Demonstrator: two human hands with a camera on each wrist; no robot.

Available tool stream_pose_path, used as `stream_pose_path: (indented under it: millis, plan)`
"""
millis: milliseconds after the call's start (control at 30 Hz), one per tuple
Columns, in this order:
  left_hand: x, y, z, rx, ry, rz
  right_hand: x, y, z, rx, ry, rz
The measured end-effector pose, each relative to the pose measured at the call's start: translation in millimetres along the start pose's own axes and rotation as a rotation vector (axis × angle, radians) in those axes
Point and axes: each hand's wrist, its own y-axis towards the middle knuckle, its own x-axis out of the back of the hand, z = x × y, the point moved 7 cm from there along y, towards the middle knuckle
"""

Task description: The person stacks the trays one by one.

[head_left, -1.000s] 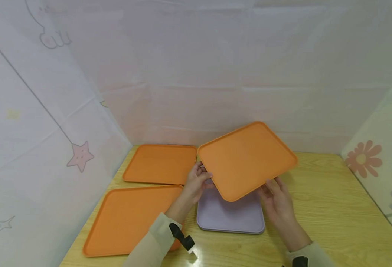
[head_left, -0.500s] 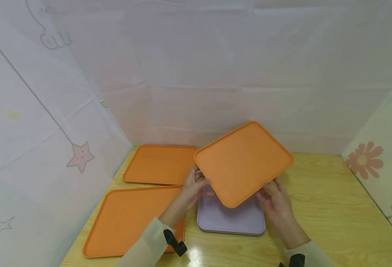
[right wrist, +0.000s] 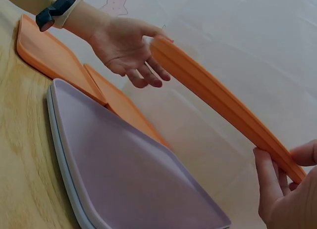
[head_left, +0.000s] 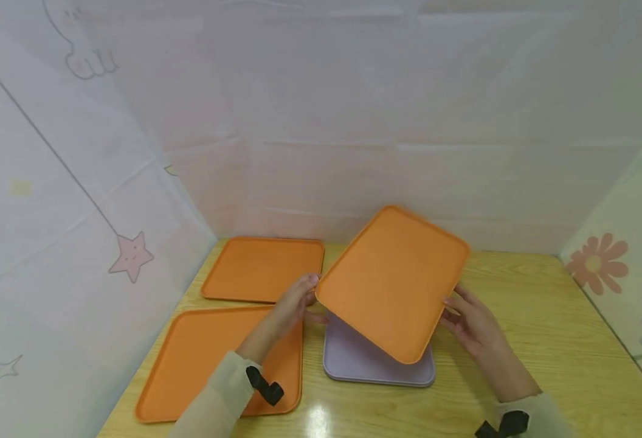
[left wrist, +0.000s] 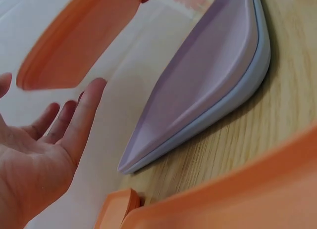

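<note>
Orange tray (head_left: 394,283) sits tilted, lower centre, pinched by the right hand (head_left: 475,323)! Left hand (head_left: 288,307): fingers spread, perhaps touching.

I am checking the head view and both wrist views, and I am reading no text, label, brand, number or sign in any of them.
</note>
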Motion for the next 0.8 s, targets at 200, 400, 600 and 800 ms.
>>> stream_pose_path:
  millis: [200,400,600,800]
  plan:
    - [6.4,9.4,-0.7,0.025,0.058,0.025,1.5,2.9,0.6,-0.037,-0.107,0.099]
    - [7.8,15.9,2.0,0.065,0.043,0.008,-1.7,10.0,-5.7,-0.084,-0.151,0.241]
    - [9.5,14.2,8.0,0.084,0.081,0.005,-1.3,18.1,-11.8,-0.127,-0.187,0.309]
    - [7.8,11.7,10.7,0.086,0.119,0.030,2.1,28.6,-17.8,-0.166,-0.206,0.338]
